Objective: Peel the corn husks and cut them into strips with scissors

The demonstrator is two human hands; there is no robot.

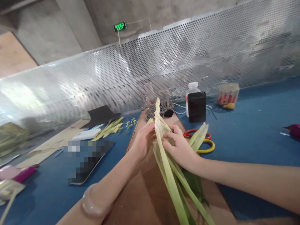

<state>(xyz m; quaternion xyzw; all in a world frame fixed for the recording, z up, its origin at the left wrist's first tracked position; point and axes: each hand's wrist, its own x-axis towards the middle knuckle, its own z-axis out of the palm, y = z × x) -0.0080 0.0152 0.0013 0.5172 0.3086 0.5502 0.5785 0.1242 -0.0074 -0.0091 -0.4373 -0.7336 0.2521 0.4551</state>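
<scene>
Long pale green husk strips (169, 175) run from the centre down to the bottom edge, and a pale wrapped tip (157, 107) sticks up above them. On the left side of the bundle, just under the tip, my left hand (144, 139) is closed on the husk; a clear bangle circles that wrist. My right hand (180, 147) has its fingers bent around the husk from the right. Beneath lies a brown cardboard sheet (138, 190). Scissors with red and yellow handles (209, 146) are partly covered by a loose husk piece (199, 137) beside my right hand.
A black phone (197, 107) leans against a white bottle (193, 85), left of a clear jar (228, 93). Grey cord (166, 107) lies at the cardboard's far end. Husk scraps (109, 128) and a dark case (93, 162) are at left. A perforated metal screen (150, 65) stands behind.
</scene>
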